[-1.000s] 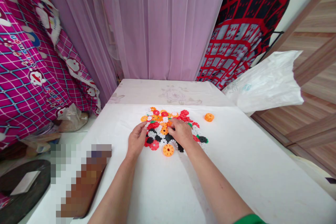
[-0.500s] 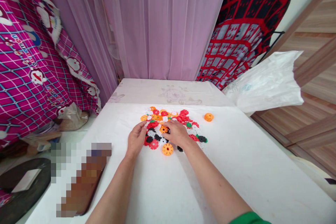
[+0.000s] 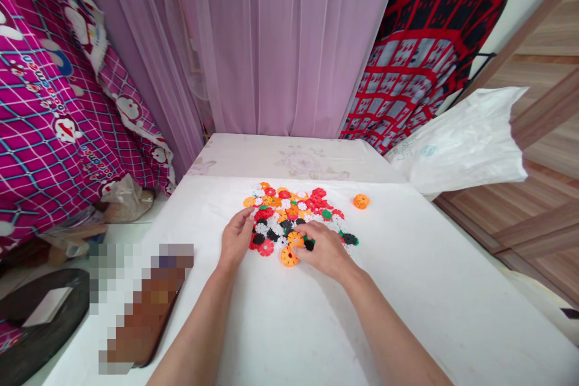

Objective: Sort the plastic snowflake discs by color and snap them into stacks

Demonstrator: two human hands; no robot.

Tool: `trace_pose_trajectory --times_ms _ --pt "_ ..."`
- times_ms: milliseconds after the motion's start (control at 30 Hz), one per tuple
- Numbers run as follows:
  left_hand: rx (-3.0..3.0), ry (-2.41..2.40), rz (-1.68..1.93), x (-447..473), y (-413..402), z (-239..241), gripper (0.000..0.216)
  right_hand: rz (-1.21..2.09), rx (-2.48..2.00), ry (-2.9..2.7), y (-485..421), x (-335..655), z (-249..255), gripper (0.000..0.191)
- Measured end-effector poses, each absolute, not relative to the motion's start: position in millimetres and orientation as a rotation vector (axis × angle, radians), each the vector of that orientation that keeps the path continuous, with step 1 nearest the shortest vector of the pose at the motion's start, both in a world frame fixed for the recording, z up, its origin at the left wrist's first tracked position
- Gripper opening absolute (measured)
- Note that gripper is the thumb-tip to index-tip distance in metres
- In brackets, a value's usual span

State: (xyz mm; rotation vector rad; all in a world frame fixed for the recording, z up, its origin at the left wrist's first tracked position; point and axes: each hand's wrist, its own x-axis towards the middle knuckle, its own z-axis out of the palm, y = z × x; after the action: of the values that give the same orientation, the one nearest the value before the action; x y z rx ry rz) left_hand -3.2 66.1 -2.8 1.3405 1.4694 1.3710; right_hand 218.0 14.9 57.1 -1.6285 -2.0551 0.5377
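A loose pile of notched plastic discs (image 3: 271, 232) in red, white, black, orange and green lies on the white table. My right hand (image 3: 324, 247) pinches an orange notched disc (image 3: 295, 239) at the pile's near side. Just below it, partly overlapped, is an orange disc stack (image 3: 289, 257) on the tabletop. My left hand (image 3: 236, 235) rests at the pile's left edge, its fingers slightly bent and apart, with nothing visible in them. Apart from the pile, to the right, sits another small stack of orange discs (image 3: 361, 201).
A brown, partly blurred object (image 3: 151, 313) lies along the table's left side. At the right edge is a white plastic bag (image 3: 465, 142). The white table (image 3: 407, 301) meets a flower-patterned surface (image 3: 253, 157) before a purple curtain (image 3: 280, 42).
My right hand has moved nearer to me, bringing the orange disc from within the pile down to the near orange stack. My left hand has stayed almost still.
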Motion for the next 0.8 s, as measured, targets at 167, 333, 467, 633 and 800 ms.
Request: trace_pose_trajectory --times_ms 167,333,467,633,800 --pt "1.351 1.473 1.363 -2.7 64.7 -0.1 0.035 0.452 -1.518 -2.114 -9.2 212.7 57.7 0.026" --pt "1.365 1.476 1.376 -2.7 64.2 1.1 0.035 0.362 -1.502 -2.177 -10.0 208.4 51.9 0.022" --pt "1.365 1.480 1.373 -2.8 65.1 -0.5 0.036 0.311 -1.502 -2.195 -8.8 207.3 49.3 0.021" --pt "1.359 1.482 1.374 -2.9 66.2 -1.5 0.036 0.279 -1.492 -2.205 -8.8 206.0 48.2 0.018" --pt "1.367 1.490 1.364 -3.0 66.2 -1.0 0.035 0.262 -1.503 -2.207 -9.6 207.0 48.8 0.020"
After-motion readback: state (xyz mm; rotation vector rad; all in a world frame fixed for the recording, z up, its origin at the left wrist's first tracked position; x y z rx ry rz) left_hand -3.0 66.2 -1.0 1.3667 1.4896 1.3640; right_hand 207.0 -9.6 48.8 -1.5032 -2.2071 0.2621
